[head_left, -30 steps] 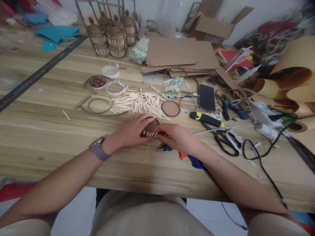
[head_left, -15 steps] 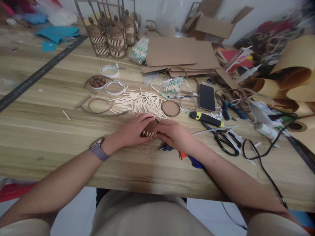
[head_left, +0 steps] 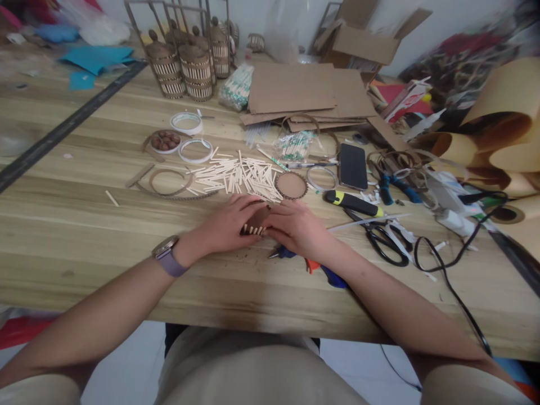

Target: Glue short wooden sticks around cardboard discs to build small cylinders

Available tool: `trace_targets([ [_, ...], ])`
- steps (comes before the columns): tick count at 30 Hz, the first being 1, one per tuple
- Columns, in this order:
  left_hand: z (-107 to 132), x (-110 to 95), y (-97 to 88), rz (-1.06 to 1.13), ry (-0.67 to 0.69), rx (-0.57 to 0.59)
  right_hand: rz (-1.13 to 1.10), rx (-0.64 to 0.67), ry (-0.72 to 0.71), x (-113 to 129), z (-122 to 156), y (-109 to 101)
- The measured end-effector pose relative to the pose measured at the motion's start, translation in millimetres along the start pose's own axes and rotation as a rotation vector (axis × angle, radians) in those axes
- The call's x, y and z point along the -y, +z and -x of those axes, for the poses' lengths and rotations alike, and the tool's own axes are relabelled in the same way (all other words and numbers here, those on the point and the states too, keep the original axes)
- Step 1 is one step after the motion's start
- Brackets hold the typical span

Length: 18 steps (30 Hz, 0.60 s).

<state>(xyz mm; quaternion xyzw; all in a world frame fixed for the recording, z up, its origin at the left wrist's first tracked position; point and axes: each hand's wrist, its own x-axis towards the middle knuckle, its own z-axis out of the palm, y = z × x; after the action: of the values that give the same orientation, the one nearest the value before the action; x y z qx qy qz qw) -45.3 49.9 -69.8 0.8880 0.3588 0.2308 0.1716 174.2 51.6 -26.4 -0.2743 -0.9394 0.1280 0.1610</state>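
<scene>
My left hand [head_left: 230, 225] curls around a small round brown cardboard piece [head_left: 259, 218], gripping its left side. Several short pale sticks stand in a row along the near edge of that piece. At its right edge, the fingers of my right hand [head_left: 297, 226] are pinched together; what lies between the fingertips is hidden. Just beyond both hands spreads a pile of loose wooden sticks [head_left: 240, 173]. A second cardboard disc [head_left: 292, 185] with a dark corrugated rim lies beside the pile. Partly under my right hand is a blue and orange glue gun [head_left: 333, 277], nozzle pointing left.
To the right lie a black and yellow cutter [head_left: 354, 202], black scissors [head_left: 386, 244], a phone [head_left: 353, 167] and a black cord [head_left: 451, 289]. Tape rolls [head_left: 196, 151], a bowl of brown nuts [head_left: 166, 142], cardboard sheets [head_left: 291, 90] and stick-built lanterns [head_left: 196, 70] stand farther back.
The view has shifted very slightly. Both hands stay around the cardboard piece, with my right fingers still at its right edge.
</scene>
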Motion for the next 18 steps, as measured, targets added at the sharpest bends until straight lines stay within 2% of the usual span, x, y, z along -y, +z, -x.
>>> trace_targets([
  [18, -0.6, -1.6, 0.2, 0.008, -0.022, -0.007, 0.031, -0.002, 0.007, -0.6, 0.6, 1.6],
])
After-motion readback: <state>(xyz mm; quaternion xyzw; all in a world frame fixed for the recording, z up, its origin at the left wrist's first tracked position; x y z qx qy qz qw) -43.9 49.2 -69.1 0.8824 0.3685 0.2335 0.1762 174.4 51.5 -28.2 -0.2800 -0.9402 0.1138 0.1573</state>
